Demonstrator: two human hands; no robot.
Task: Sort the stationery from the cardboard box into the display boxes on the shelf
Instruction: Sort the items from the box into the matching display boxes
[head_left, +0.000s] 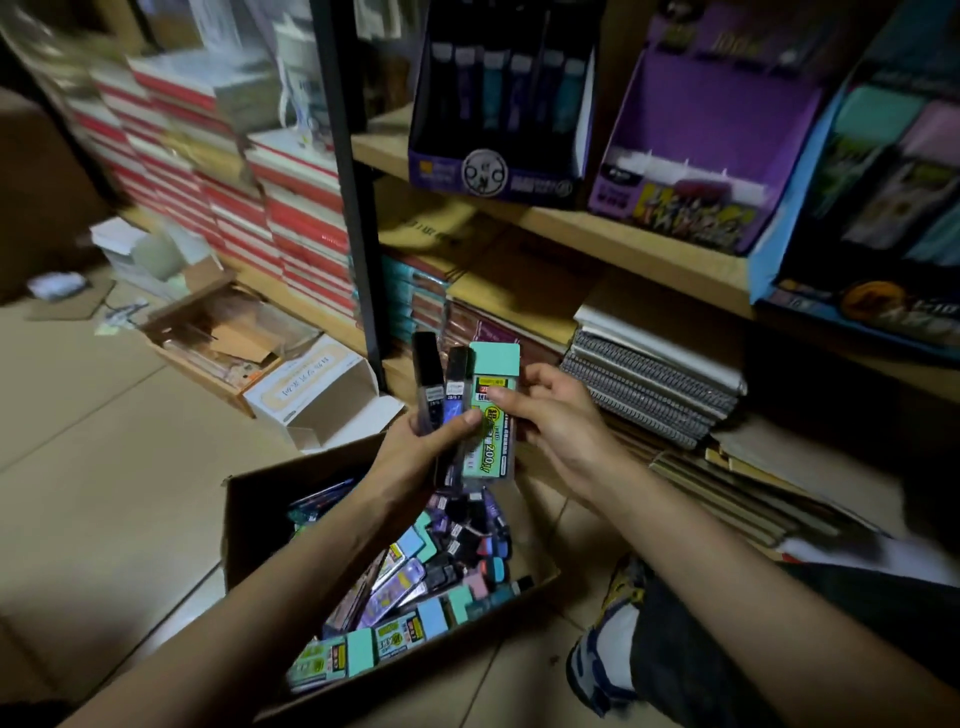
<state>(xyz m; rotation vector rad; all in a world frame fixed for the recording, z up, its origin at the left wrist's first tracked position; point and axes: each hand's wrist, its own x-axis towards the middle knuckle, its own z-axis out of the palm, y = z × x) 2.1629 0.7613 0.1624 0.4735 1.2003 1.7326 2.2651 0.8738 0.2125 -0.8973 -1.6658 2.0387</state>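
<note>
Closest to the camera, on the tiled floor (104, 467), the open cardboard box (244, 530) is filled with a loose heap of small flat cases (415, 587) in teal, purple, pink and black, lying in all directions. To the right of the box there is a shoe (605, 649) and a dark trouser leg (701, 649) of the person. Both forearms reach forward over the box. Above its far side, the left hand (415, 447) grips two dark cases (441, 379) upright, with the fingers curled behind them and the thumb pressed across the front. Just beside them stands a teal case (491, 410) with a green and yellow label. The right hand (550, 415) pinches its right edge, with the thumb on the front and the other fingers behind. The three cases touch each other like a small fan. Behind the hands, a white carton (317, 395) with open flaps lies on the floor near a black shelf post (353, 182). On the lowest level to the right, a stack of spiral notebooks (649, 384) lies flat. Further up, on the wooden shelf board (623, 244), three display boxes stand side by side: a dark display box (498, 176) with upright cases inside, a purple display box (696, 156) in the middle, and a blue display box (769, 260) at the right edge. At far left, stacks of red and white books (291, 218) appear blurred.
</note>
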